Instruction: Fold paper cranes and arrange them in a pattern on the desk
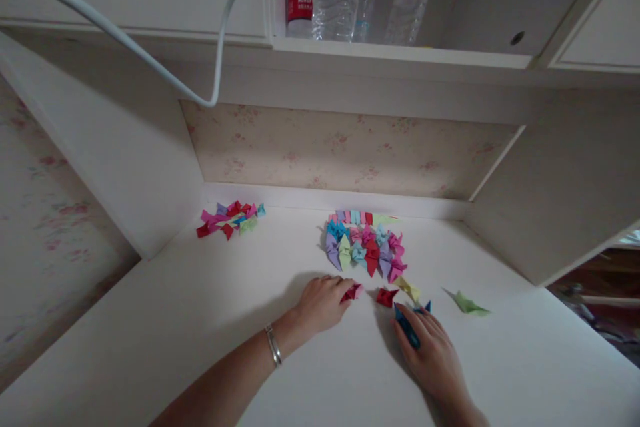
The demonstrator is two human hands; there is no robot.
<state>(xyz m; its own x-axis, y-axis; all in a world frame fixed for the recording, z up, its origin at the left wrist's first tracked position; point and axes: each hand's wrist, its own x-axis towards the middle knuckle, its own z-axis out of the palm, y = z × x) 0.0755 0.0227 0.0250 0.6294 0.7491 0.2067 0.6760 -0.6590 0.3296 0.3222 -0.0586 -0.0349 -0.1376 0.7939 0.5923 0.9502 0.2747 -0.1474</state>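
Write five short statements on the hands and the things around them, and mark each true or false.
1. The left hand touches a pink folded paper. True.
2. A light green folded paper lies to the right of the right hand. True.
3. The right hand grips a yellow piece. False: it grips a dark blue piece.
4. The bottles stand on the tabletop. False: the bottles stand on the shelf above.
5. A silver bracelet circles the left wrist. True.
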